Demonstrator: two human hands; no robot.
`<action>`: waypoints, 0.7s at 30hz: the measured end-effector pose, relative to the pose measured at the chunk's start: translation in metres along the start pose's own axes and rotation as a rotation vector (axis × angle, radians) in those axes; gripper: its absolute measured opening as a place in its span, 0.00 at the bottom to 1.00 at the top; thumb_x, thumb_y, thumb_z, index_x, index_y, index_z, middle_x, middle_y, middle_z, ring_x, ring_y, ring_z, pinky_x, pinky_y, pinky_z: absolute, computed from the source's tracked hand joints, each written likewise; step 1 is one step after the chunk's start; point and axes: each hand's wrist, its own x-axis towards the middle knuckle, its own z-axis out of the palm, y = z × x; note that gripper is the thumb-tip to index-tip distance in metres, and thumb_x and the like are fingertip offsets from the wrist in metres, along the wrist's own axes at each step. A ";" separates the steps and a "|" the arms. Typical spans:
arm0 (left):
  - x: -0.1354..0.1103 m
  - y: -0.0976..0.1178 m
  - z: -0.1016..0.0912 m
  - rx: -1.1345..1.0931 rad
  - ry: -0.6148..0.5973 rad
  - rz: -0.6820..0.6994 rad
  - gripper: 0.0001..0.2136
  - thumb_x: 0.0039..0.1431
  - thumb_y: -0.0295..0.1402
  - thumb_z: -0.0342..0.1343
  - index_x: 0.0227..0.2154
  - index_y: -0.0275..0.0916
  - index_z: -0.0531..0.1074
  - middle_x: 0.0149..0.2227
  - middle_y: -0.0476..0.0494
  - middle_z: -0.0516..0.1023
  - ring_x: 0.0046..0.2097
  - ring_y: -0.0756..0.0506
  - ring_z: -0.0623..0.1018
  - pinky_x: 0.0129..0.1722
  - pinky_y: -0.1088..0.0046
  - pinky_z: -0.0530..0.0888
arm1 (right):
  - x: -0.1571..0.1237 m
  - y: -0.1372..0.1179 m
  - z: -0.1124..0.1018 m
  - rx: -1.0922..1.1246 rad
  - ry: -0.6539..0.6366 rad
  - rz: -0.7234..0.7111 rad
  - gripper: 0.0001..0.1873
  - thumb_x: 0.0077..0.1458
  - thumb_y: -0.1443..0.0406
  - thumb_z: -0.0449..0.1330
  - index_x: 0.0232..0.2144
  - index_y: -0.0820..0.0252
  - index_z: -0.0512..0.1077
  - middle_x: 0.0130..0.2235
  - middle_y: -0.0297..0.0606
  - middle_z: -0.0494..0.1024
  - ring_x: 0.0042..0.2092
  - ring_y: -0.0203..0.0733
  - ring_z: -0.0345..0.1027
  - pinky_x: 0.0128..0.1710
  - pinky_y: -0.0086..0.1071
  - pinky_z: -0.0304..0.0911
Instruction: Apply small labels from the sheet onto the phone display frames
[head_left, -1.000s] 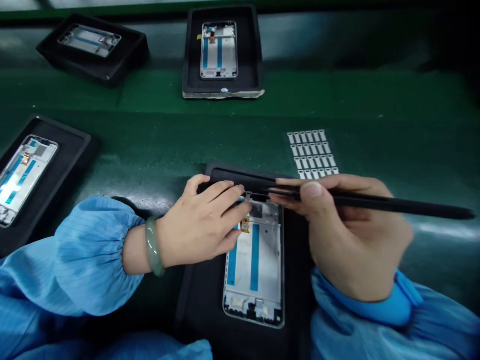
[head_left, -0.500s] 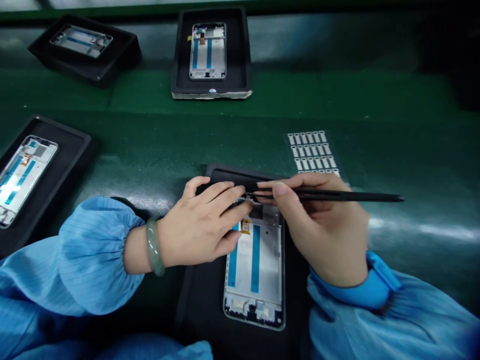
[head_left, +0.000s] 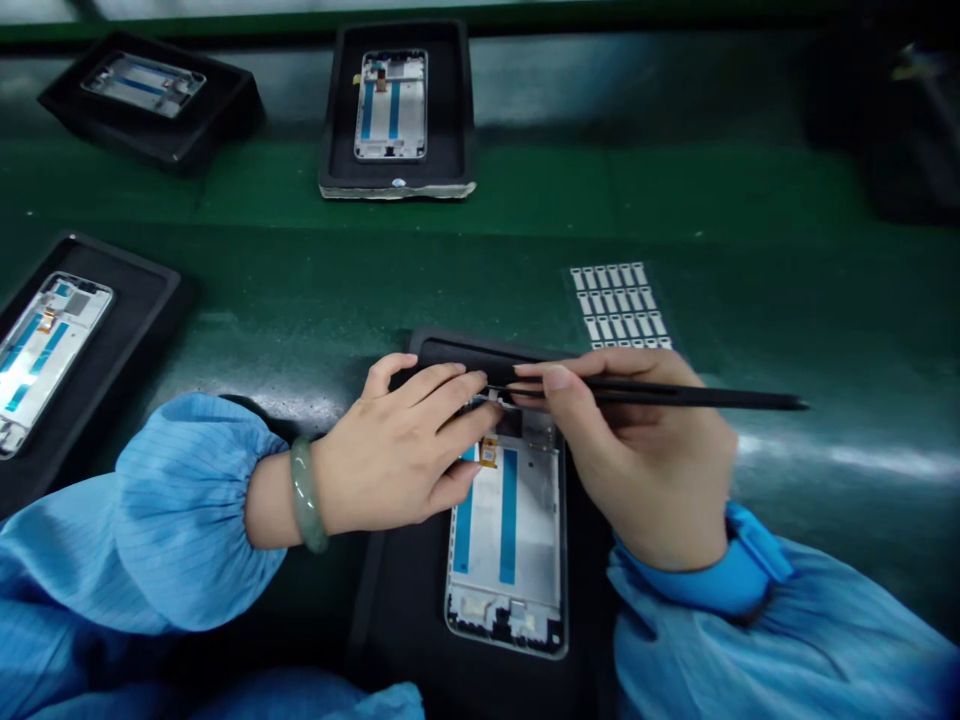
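Head view: phone frame (head_left: 508, 540) lies face-down in a black tray (head_left: 397, 610) at bench centre, just in front of the person. Black tweezers (head_left: 660, 394) pinched between right thumb and fingers, tips at the frame's top edge by the left fingertips; whether they grip a part there is too small to tell. To do this well I'd judge: keep the tweezers low and near-flat, guide the tips with the left fingers, press lightly so the frame doesn't shift in the tray and the small orange flex (head_left: 489, 452) isn't nicked.

Right hand (head_left: 645, 470) palm down, wrist raised slightly, closed on the tweezers, handle pointing right. Left hand (head_left: 397, 455) flat, fingers stretched and resting on the frame's upper left corner, holding nothing; green bangle (head_left: 306, 494) at the wrist. Both hands close together, fingertips nearly meeting.

Sheet of small silver parts (head_left: 619, 305) just beyond the right hand. Three more trays with frames: left (head_left: 112, 340), far left (head_left: 150, 100), far centre (head_left: 397, 110), on the green bench mat (head_left: 750, 200).
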 end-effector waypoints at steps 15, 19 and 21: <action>0.004 0.002 0.002 0.006 0.011 0.000 0.16 0.66 0.35 0.46 0.53 0.36 0.68 0.58 0.37 0.71 0.61 0.39 0.67 0.59 0.53 0.56 | 0.002 -0.001 -0.002 -0.091 -0.021 -0.068 0.10 0.58 0.55 0.58 0.34 0.54 0.69 0.33 0.34 0.78 0.31 0.37 0.74 0.27 0.32 0.66; 0.004 0.003 0.003 0.016 0.020 -0.002 0.16 0.65 0.35 0.47 0.53 0.36 0.68 0.58 0.37 0.71 0.61 0.39 0.67 0.59 0.53 0.56 | 0.002 0.001 -0.003 -0.106 -0.018 -0.074 0.11 0.59 0.55 0.58 0.35 0.55 0.69 0.34 0.35 0.78 0.31 0.37 0.74 0.27 0.32 0.66; 0.005 0.003 0.004 0.019 0.020 -0.005 0.16 0.65 0.35 0.47 0.53 0.36 0.68 0.58 0.37 0.71 0.61 0.39 0.67 0.59 0.53 0.56 | 0.003 0.001 -0.004 -0.108 -0.020 -0.072 0.11 0.59 0.55 0.58 0.35 0.55 0.68 0.34 0.35 0.78 0.30 0.36 0.74 0.26 0.32 0.67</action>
